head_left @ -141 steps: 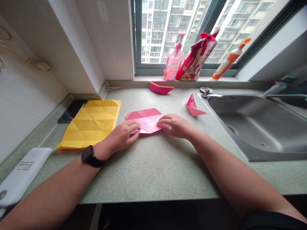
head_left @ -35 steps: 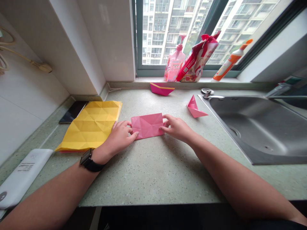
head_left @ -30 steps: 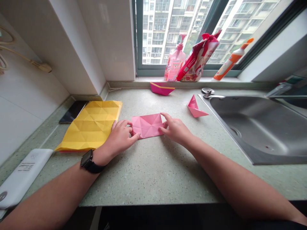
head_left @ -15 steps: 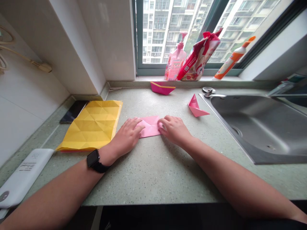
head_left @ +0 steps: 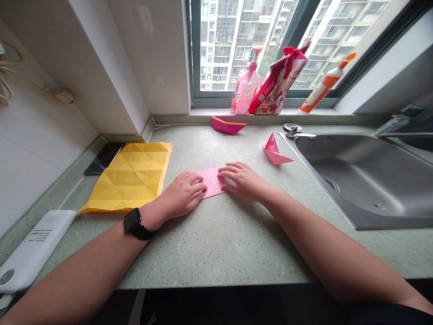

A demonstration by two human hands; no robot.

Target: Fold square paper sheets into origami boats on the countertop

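**Item:** a folded pink origami sheet (head_left: 211,182) is lying flat on the speckled green counter (head_left: 216,246), roughly midway along it, with its ends partly hidden beneath both hands.

**Hands:** the left hand (head_left: 184,188), with a black wristwatch (head_left: 132,220) at its wrist, and the right hand (head_left: 241,181) are resting open and palm-down on the sheet. They are apart, with a strip of pink showing between them, and neither is pinching or clamped. The flat fingers are apparently pinning the sheet against the counter.

**Surroundings, clock positions from the sheet:**
- 9 o'clock: a creased yellow paper sheet (head_left: 130,178) is lying just beyond the left hand, its right edge close to that hand.
- 10 o'clock: a black smartphone (head_left: 104,158) is lying partly under the yellow sheet.
- 8 o'clock: a white power bank (head_left: 37,250) is sitting along the counter's edge, well away from the hands.
- 12 o'clock: a magenta paper boat (head_left: 226,125) is resting near the windowsill.
- 2 o'clock: a small pink paper boat (head_left: 275,151) is standing just beside the sink rim.
- 3 o'clock: a stainless steel sink (head_left: 358,180) is setting the counter's right limit, well beyond the right hand.
- 6 o'clock: the counter's front edge is running well below the sheet, leaving the forearms room.
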